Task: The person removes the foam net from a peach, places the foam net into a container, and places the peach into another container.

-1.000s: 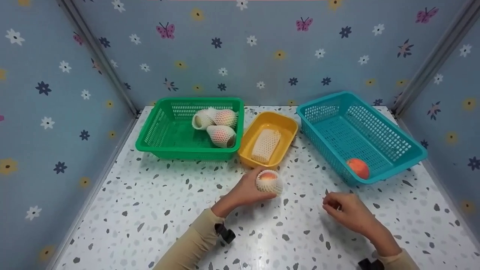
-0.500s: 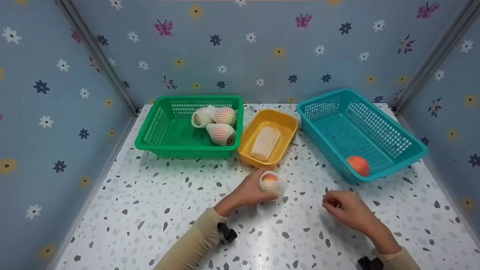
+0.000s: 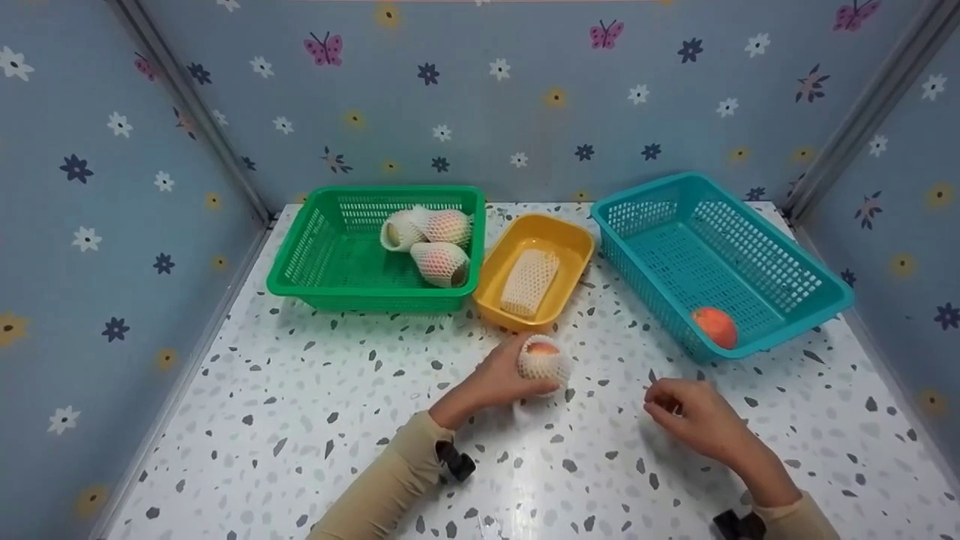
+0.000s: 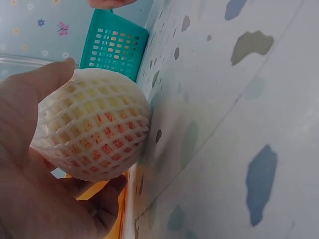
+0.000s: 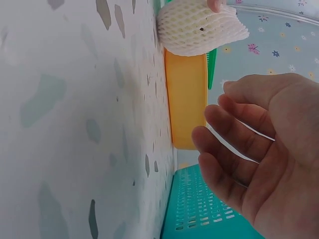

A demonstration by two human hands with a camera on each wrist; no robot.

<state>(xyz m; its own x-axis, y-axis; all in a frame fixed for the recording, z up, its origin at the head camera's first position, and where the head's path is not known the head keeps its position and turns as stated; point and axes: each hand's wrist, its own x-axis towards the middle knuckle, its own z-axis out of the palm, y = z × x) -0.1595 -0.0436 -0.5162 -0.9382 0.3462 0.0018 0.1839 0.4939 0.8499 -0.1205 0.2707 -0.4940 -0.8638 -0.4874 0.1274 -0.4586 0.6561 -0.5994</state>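
My left hand (image 3: 501,376) grips an apple in a white foam net sleeve (image 3: 545,367) just in front of the yellow tray (image 3: 480,294). Yellow and red skin shows through the mesh in the left wrist view, with thumb and fingers round the sleeve's side. Its top is uncovered in the head view. My right hand (image 3: 694,414) holds nothing; its fingers hang loosely curled over the table, in front of the blue basket (image 3: 652,307). One bare red apple (image 3: 715,327) lies in that basket's near corner. An empty foam net (image 3: 529,282) lies flat in the yellow tray.
At the back left stands a green basket (image 3: 360,292) with a few netted fruits (image 3: 440,262) in its right half. Patterned walls (image 3: 510,97) close off the back and both sides of the speckled white table (image 3: 337,405).
Both hands have stayed almost in place, the left still gripping the netted apple, which has shifted slightly right. The whole head view has drifted up a little.
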